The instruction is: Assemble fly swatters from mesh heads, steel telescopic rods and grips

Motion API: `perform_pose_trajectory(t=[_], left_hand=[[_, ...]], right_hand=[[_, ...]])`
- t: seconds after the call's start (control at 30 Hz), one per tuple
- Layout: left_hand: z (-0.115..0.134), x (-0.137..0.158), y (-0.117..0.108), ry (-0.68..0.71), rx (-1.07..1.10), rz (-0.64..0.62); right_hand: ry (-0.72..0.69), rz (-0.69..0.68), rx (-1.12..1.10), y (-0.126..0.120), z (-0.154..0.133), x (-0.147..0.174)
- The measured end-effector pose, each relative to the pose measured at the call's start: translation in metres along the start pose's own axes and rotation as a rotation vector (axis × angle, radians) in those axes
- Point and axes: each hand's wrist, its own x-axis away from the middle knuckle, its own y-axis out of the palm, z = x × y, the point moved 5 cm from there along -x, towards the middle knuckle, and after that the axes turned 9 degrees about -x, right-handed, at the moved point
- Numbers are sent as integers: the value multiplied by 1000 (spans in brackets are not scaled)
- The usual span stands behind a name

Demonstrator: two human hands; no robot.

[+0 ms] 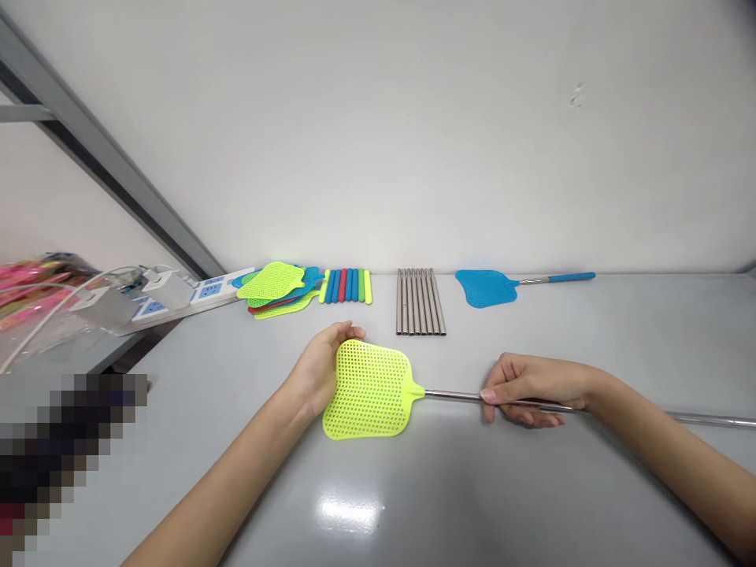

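Yellow-green swatter head (369, 389) lies on the grey table (531, 504) between both hands, its steel rod (454, 395) running rightward. Left hand (319, 370) grips the head's left edge; right hand (531, 387) is closed around the rod. Spare rods (419, 302) lie behind.

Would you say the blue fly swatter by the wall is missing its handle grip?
No, the blue fly swatter lies complete, with a blue grip on its rod's far end.

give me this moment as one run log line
left hand: holds yellow swatter head | right hand: grips metal rod | rod joined to head | behind: metal rods, blue swatter
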Motion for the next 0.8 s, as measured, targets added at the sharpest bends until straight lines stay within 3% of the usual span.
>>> perform_pose_trajectory(t=[0.1,0.2,0.53,0.8], left_hand=[[5,6,7,63,-234,-203],[6,8,8,113,-409,-293],[-4,-4,11,113,-320,-300],[2,-4,11,261,-238,-183]], right_hand=[[-3,-8,-2,0,0,0],[-1,-8,-2,0,0,0],[8,-7,-9,-2,2,0],[5,-4,-15,-1,2,0]])
